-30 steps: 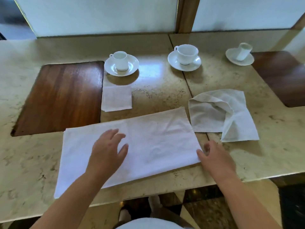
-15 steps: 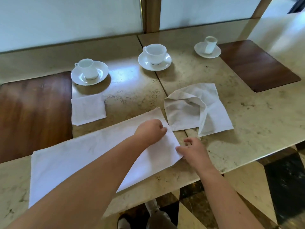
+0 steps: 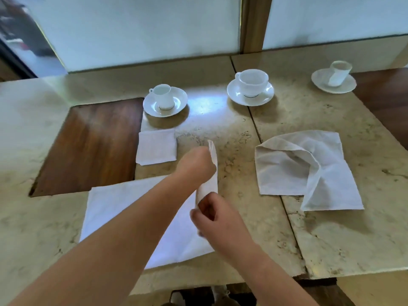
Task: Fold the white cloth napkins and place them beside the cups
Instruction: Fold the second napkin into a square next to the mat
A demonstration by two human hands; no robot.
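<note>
The big white napkin (image 3: 123, 217) is lying flat on the table (image 3: 331, 239), with its right end standing up. The left hand (image 3: 195, 164) and right hand (image 3: 217, 219) are both pinching that raised edge between curled fingers.

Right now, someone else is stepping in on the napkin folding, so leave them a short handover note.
Left hand grips the far right corner of the napkin being folded, lifted off the table. Right hand pinches its near right corner.
Done: one folded napkin lies just in front of the left cup.
Left: carry the raised right edge over to finish this fold, then set the napkin by the middle cup. The crumpled napkin on the right is unfolded; it goes by the right cup.
</note>
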